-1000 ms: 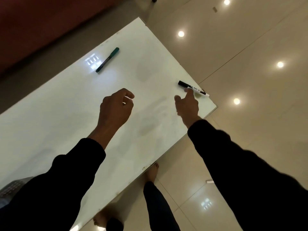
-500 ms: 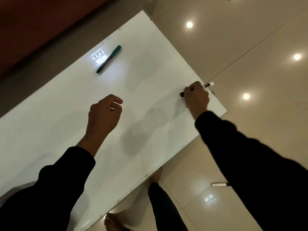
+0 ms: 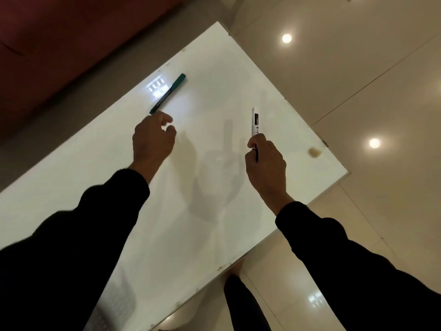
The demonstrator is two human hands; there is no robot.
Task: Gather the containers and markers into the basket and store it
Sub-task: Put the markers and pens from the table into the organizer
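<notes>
Gathering markers: right hand [image 3: 266,163] grips black marker [image 3: 255,123] (upright); left hand [image 3: 152,139], fingers loosely curled w/ nothing held, near green marker [image 3: 167,93]. Next: pinch it.

Marker [image 3: 168,93] on table [image 3: 214,223], far-left.

White glossy rectangular tabletop [image 3: 214,187] runs diagonally across frame centre, small brownish stain [image 3: 314,152] near right corner. Glossy beige tiled floor [image 3: 358,80] fills right side and bottom, thin grout lines crossing, round ceiling-light reflections [image 3: 286,38] at upper right and right centre. Dark red upholstered furniture [image 3: 71,39] at upper left. Bright striped window-like reflection [image 3: 156,87] on tabletop, upper centre.
</notes>
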